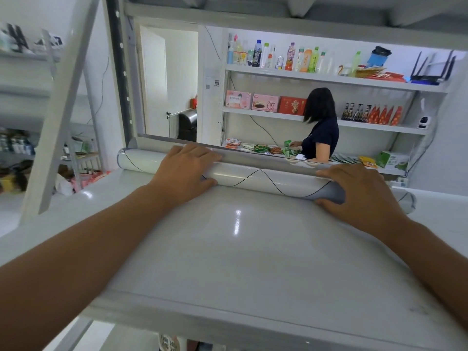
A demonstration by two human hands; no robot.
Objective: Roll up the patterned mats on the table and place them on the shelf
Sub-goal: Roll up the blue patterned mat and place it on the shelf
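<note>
A rolled-up mat (255,177), white with thin black wavy lines and a grey patch, lies crosswise on the white shelf board (228,249), close to its far edge. My left hand (184,168) grips the roll left of its middle, fingers over the top and thumb in front. My right hand (362,193) grips it near the right end, where the grey patch shows. A second rolled mat (253,154) lies just behind the first along the far edge; my fingers hide part of it.
A grey metal upright (121,72) and a slanted white post (63,107) stand at the left. An upper shelf board (278,24) runs overhead. Beyond, a person (320,125) in a dark shirt stands at wall shelves (329,79) holding bottles and snack packs.
</note>
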